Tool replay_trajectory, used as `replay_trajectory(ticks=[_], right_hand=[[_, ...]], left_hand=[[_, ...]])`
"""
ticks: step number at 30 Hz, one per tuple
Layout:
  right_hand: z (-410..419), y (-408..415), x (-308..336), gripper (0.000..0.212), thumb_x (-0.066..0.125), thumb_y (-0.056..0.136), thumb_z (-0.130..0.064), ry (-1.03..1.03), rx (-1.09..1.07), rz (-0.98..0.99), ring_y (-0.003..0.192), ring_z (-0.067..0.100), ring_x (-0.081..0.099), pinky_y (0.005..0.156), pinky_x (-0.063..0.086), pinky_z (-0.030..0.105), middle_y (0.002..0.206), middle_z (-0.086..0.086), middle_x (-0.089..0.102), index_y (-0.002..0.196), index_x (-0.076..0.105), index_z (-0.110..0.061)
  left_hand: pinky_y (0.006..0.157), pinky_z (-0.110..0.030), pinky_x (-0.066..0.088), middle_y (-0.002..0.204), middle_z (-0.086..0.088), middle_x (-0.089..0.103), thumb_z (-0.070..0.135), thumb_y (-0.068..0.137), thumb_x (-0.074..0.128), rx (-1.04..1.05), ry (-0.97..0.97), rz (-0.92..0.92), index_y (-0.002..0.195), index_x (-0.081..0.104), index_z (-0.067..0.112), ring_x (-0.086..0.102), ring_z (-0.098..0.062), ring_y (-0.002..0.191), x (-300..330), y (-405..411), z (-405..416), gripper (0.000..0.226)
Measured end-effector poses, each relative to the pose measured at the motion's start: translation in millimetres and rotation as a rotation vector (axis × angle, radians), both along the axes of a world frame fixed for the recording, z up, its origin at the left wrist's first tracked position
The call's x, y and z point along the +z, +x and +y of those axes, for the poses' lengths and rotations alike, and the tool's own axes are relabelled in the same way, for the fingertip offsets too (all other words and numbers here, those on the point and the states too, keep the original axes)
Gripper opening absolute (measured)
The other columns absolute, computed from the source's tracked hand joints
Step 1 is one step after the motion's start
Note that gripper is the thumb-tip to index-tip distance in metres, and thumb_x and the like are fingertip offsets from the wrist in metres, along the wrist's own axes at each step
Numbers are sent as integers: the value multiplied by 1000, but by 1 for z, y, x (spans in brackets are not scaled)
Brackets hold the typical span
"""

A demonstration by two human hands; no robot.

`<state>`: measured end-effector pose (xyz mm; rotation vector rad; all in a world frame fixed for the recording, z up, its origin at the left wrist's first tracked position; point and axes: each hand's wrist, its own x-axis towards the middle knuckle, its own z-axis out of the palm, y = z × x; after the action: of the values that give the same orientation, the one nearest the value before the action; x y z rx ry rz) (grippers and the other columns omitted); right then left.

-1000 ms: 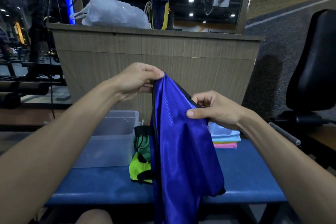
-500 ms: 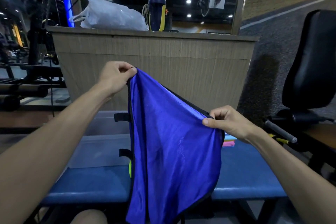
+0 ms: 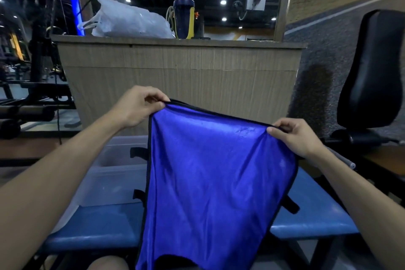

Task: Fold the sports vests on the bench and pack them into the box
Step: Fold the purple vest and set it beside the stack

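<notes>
A shiny blue sports vest (image 3: 210, 177) with black trim hangs spread out in front of me above the blue bench (image 3: 311, 223). My left hand (image 3: 140, 107) pinches its upper left corner. At the upper right corner, my right hand (image 3: 295, 136) pinches the edge. Black side straps stick out on both edges. A clear plastic box (image 3: 114, 173) stands on the bench at the left, partly behind the vest. The other vests on the bench are hidden behind the blue one.
A wooden counter (image 3: 179, 68) rises behind the bench, with a white plastic bag (image 3: 129, 22) and a blue-and-yellow bottle (image 3: 184, 15) on top. A black padded seat (image 3: 372, 76) stands at the right. Gym equipment fills the far left.
My hands have moved apart and spread the blue vest wide. It now hangs flat and covers the green vest and the folded pile seen earlier.
</notes>
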<state>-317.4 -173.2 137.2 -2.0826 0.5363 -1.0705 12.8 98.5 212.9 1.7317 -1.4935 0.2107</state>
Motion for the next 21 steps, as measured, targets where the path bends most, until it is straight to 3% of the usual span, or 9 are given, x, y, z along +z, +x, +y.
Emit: replay_trajectory(ticks=[4, 7, 9, 14, 21], right_hand=[[-6, -2, 7, 20, 85, 81, -26, -30, -89, 9, 59, 1, 56, 58, 45, 18, 63, -8, 69, 70, 72, -14], [-11, -6, 13, 24, 88, 76, -32, -48, -116, 69, 69, 8, 61, 68, 48, 28, 72, 2, 73, 69, 72, -15], [-12, -11, 16, 18, 87, 78, -27, -22, -63, 103, 77, 10, 66, 75, 51, 26, 78, 3, 75, 74, 74, -15], [-16, -23, 14, 7, 83, 80, -8, 6, 38, 118, 75, 14, 64, 65, 51, 18, 74, 0, 74, 80, 76, -12], [-10, -30, 15, 26, 88, 72, -30, -17, -5, 146, 65, 15, 60, 63, 47, 30, 68, 6, 70, 73, 71, -11]], left_hand=[[80, -20, 55, 88, 4, 77, 11, 86, 79, -19, 28, 87, 93, 78, 22, 71, -12, 87, -3, -4, 2, 12], [77, -23, 57, 86, 5, 77, 17, 84, 80, -38, 19, 173, 90, 78, 20, 71, -9, 82, -5, -2, 4, 7], [76, -22, 58, 88, -1, 78, 14, 85, 79, -70, 0, 258, 92, 78, 13, 72, -10, 82, -5, 1, 5, 7], [75, -21, 57, 86, 1, 78, 8, 85, 79, 11, -38, 282, 90, 77, 16, 73, -12, 83, -4, 16, 6, 9], [67, -22, 56, 87, -6, 77, 5, 86, 78, 94, -117, 345, 85, 79, 21, 69, -9, 74, -1, 18, 3, 16]])
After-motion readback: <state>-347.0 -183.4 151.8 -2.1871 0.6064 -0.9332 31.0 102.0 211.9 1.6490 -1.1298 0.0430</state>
